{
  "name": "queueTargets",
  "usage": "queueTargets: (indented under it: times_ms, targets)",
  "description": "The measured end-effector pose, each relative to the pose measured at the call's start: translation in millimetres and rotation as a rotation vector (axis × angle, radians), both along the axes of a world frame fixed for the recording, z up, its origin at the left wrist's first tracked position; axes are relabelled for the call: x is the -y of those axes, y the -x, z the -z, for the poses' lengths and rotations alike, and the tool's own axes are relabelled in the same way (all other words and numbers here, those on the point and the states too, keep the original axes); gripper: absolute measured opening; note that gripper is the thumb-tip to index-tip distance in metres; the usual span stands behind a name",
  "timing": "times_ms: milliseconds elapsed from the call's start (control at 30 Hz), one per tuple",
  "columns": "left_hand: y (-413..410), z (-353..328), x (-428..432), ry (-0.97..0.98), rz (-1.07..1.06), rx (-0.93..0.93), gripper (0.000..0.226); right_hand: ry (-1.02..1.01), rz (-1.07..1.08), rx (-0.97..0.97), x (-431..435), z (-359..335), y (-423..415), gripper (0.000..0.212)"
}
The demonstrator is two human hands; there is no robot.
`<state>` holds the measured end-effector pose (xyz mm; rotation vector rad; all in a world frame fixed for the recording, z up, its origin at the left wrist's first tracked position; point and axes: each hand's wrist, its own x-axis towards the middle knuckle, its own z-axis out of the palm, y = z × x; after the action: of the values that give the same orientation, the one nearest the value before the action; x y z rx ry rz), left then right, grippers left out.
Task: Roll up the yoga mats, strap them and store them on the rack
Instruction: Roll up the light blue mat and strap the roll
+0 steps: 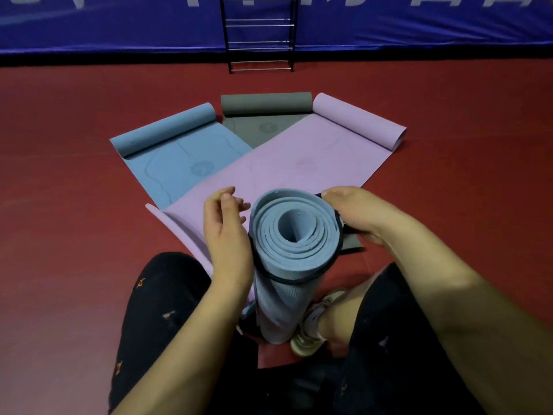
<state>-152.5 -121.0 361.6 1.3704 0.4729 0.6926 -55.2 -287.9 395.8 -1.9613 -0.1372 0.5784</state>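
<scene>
Upright between the hands stands the rolled mat [299, 256], right hand [356, 214] gripping its strap [294, 280], left hand [227, 232] loose alongside.

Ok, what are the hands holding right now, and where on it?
The right hand pinches the black strap at the upper right edge of the rolled blue mat. The left hand lies open against the roll's left side.

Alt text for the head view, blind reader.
A seated person's right hand grips the black strap looped round a rolled mat standing between their legs; the left hand is open beside it. Beyond, a blue mat, grey mat and lilac mat lie partly unrolled before a rack.
</scene>
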Motion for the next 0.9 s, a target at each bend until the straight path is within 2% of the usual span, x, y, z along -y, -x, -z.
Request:
queueTargets:
  times_ms: [67, 167, 233, 267, 333, 367, 400, 433, 500, 533, 567, 633, 700, 767, 800, 833, 900]
  targets:
    - [20, 2, 14, -0.189, 0.120, 0.143, 0.045, 0.023, -0.179, 0.000, 8, -4, -4, 0.028]
    - [26, 24, 19, -0.457, 0.265, 0.132, 0.084, -0.175, -0.297, -0.200, 34, 13, -16, 0.019]
    - [21, 32, 17, -0.477, 0.308, 0.092, 0.097, -0.305, -0.259, -0.300, 47, 32, -20, 0.035]
    - [17, 35, 16, -0.467, 0.327, 0.070, 0.103, -0.298, -0.222, -0.283, 50, 43, -21, 0.037]
    - [10, 42, 13, -0.464, 0.373, 0.057, 0.114, -0.027, -0.225, 0.025, 49, 58, -20, 0.028]
    - [7, 45, 11, -0.481, 0.404, 0.064, 0.116, 0.076, -0.192, 0.179, 46, 59, -15, 0.031]
    - [3, 47, 8, -0.509, 0.446, 0.072, 0.116, 0.054, -0.112, 0.298, 44, 61, -12, 0.036]
    - [0, 49, 5, -0.541, 0.493, 0.081, 0.115, -0.086, 0.001, 0.326, 40, 55, -1, 0.037]
    - [-3, 51, 0, -0.575, 0.574, 0.078, 0.116, -0.539, 0.180, 0.260, 33, 47, 21, 0.032]
    - [-3, 52, -1, -0.566, 0.597, 0.064, 0.117, -0.686, 0.199, 0.233, 27, 45, 32, 0.044]
    - [-2, 53, -2, -0.546, 0.610, 0.052, 0.118, -0.723, 0.179, 0.261, 21, 45, 42, 0.062]
    - [-2, 58, -7, -0.510, 0.616, 0.018, 0.117, -0.586, 0.080, 0.360, 10, 63, 56, 0.090]
    - [-1, 66, -19, -0.524, 0.645, -0.070, 0.116, -0.376, -0.022, 0.363, 7, 95, 62, 0.102]
    - [5, 73, -33, -0.559, 0.716, -0.176, 0.109, -0.189, -0.110, 0.297, 14, 114, 61, 0.104]
    - [9, 75, -39, -0.577, 0.733, -0.216, 0.105, -0.128, -0.149, 0.287, 18, 118, 58, 0.099]
    - [13, 73, -41, -0.594, 0.725, -0.237, 0.103, -0.099, -0.148, 0.307, 21, 119, 55, 0.094]
    - [14, 64, -37, -0.587, 0.654, -0.170, 0.113, -0.124, -0.073, 0.396, 23, 113, 48, 0.108]
